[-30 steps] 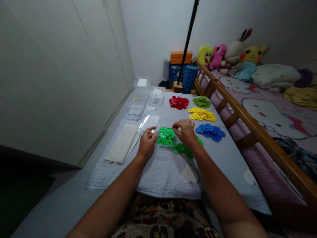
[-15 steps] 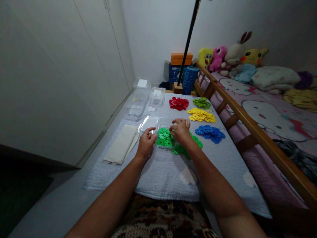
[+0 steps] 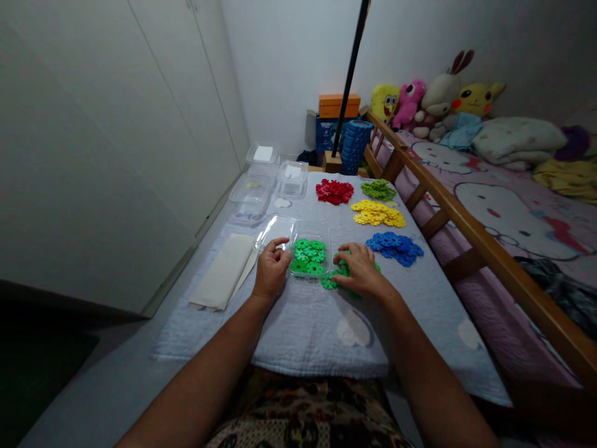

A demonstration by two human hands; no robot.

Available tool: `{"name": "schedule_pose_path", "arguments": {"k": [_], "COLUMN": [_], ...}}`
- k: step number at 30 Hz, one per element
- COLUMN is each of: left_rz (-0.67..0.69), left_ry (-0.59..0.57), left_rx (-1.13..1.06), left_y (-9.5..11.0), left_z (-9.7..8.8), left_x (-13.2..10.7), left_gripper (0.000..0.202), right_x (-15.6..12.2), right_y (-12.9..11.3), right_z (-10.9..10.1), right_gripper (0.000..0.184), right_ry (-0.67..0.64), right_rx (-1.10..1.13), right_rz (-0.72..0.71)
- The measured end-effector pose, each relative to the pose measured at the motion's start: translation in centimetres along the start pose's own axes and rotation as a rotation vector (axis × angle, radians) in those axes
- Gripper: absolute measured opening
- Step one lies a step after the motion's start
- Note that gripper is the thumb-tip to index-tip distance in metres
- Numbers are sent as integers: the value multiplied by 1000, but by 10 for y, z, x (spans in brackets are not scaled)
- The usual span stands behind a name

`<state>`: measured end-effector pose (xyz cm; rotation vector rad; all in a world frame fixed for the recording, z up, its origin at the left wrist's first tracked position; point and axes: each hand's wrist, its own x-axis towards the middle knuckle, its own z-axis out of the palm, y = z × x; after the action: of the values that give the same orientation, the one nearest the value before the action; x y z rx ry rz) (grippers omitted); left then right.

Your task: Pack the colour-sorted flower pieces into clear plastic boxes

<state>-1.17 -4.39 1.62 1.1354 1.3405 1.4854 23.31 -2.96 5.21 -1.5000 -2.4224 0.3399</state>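
One tablecloth (image 3: 298, 336) covers the table from the lower centre of the frame. One folded beige sheet (image 3: 222, 272) lies left of centre. Right hand (image 3: 357, 266): fingers spread and curved over one green pile (image 3: 330, 281), right of centre, hiding part of it. Left hand (image 3: 274, 267): fingers bent at the left side of one clear tub (image 3: 330, 249); grip cannot be told. The tub, at frame centre, contains green pieces (image 3: 309, 254). One clear lid (image 3: 274, 231) sits just left of it. Right of centre, going back: one blue pile (image 3: 394, 247), one yellow (image 3: 378, 213), one red (image 3: 334, 191), one light-green (image 3: 378, 189). Three further clear tubs (image 3: 250, 188) stand upper left of centre. At upper centre, one black pole (image 3: 349, 81) partly blocks two boxes (image 3: 339, 106). Four stuffed toys (image 3: 410, 102) line the upper right.
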Motion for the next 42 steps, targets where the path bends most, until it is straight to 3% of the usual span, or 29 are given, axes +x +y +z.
{"name": "schedule_pose_path", "arguments": {"k": [5,12,18,22,26,31,36,42], "left_rz": [-15,-36,-41,-49,-60,-57,-57,-50], "left_ry": [10,-5,-9,-3,-9,-11,-12,-14], "left_rx": [-3,-23,-30,-35,-48,-44,-30,-10], "left_y": [-1,-1,1,1,-1,-2,-1,-1], "left_z": [0,-1,-1,-1,-1,-1,-1,-1], "left_x": [0,0,-1,-1,-1,0,0,1], "left_gripper": [37,39,39,39,41,41,41,42], "right_x": [-8,-5,-8,0,26,62,84,89], "right_y": [-4,7,26,24,-1,-34,-38,-38], "right_z": [19,18,2,-20,-30,-19,-5,5], "right_gripper": [30,17,11,13,12,16,25,23], "right_ry": [-65,-10,69,166,242,199,130,75], "right_rx": [-16,137,468,546,424,76,-154,-229], "right_rz": [-9,-24,-21,28,-24,-45,-25,-58]}}
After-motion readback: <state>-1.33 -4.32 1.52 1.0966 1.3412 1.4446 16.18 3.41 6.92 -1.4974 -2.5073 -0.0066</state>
